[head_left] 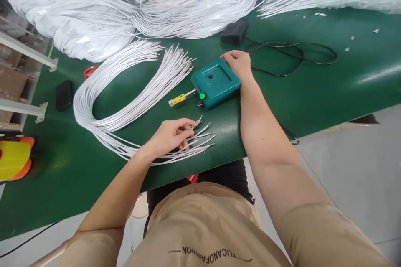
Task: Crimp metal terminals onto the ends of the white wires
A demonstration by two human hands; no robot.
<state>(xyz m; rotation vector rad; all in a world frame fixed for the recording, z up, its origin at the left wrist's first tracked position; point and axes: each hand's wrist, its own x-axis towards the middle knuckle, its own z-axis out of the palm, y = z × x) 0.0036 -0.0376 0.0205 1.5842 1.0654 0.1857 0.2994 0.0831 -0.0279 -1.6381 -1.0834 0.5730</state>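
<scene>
Over the near part of the bench my left hand [176,134] has thumb and forefinger closed on the ends of some white wires [203,148]. Other loose wire ends fan out below its fingers. These strands run back to a thick, U-shaped bundle of white wires [82,106] at left. My right hand [239,64] grips the back right corner of a small teal box-shaped machine [218,85]; its fingertips are partly hidden. At the machine's front are a green button [202,96] and a metal shaft ending in a yellow piece [178,100], which touches no wire.
Big heaps of white wires [194,1] line the back of the green bench [316,104]. A black foot-pedal-like block [234,33] with a looped black cable [291,44] lies behind the machine. Left are a black phone-like object [64,95], a red ring-shaped item [90,72] and metal posts [23,107].
</scene>
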